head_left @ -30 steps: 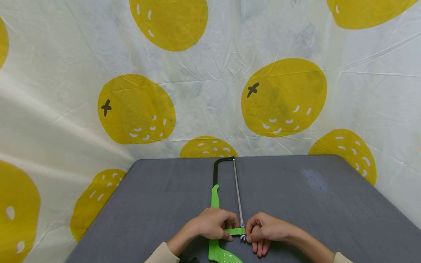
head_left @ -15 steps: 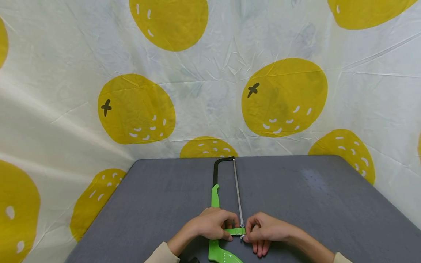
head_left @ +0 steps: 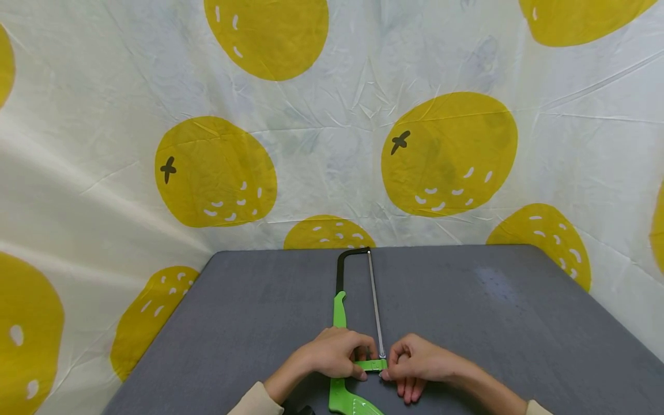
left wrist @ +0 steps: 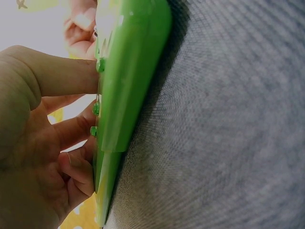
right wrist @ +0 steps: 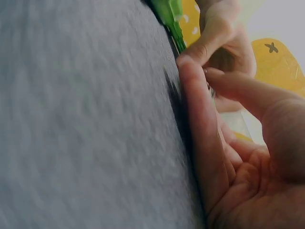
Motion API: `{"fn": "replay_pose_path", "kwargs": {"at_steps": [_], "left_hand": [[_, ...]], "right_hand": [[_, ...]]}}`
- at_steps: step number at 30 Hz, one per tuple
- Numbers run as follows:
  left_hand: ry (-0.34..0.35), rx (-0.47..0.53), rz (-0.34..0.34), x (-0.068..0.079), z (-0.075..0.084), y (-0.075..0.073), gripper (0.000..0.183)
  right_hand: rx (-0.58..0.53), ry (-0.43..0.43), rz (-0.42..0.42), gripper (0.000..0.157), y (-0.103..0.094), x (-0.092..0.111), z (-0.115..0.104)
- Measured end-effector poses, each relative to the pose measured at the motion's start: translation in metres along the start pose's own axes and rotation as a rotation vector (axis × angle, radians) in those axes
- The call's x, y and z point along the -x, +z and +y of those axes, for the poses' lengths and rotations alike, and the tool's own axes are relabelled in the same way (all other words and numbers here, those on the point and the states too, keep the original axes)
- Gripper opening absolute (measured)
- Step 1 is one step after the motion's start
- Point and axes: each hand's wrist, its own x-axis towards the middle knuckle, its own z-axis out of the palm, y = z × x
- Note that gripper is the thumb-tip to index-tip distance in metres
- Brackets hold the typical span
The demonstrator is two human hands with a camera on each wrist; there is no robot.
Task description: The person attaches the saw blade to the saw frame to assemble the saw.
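Observation:
A hacksaw with a green handle and a black front frame lies flat in the head view. Its silver blade runs along the right side. My left hand grips the green crossbar at the blade's near end, thumb on the near side and fingers on the far side. At that bar's right tip, my right hand pinches the small wing nut, now mostly hidden by the fingertips. Close up in the left wrist view, the green frame rests on the cloth beside the left hand.
The grey cloth-covered table extends around the saw. Behind and beside it hangs a pale curtain printed with yellow fruit. A small dark object shows at the bottom edge, near the left sleeve.
The right thumb and fingertips have shifted slightly left over the wing nut, which was in plain view a second ago. The left hand and hacksaw have stayed in place.

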Motion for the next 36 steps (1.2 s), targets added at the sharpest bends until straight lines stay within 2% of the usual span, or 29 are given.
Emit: {"fn": "replay_pose_path", "kwargs": {"at_steps": [3, 7, 23, 36], "left_hand": [[-0.002, 0.000, -0.001, -0.0002, -0.0005, 0.0004, 0.026], [-0.001, -0.002, 0.000, -0.0002, -0.0009, 0.0007, 0.026], [-0.013, -0.001, -0.010, -0.0006, -0.0003, 0.0003, 0.027], [-0.014, -0.007, -0.004, -0.0001, 0.0001, 0.0011, 0.027]], "right_hand": [[-0.003, 0.010, 0.030, 0.015, 0.0018, -0.0003, -0.0012], [0.009, 0.027, 0.054, 0.016, 0.0033, 0.0001, -0.0027], [0.055, 0.032, 0.090, 0.017, 0.0052, 0.0009, -0.0024], [0.079, 0.056, 0.136, 0.024, 0.0105, 0.0006, -0.0035]]}}
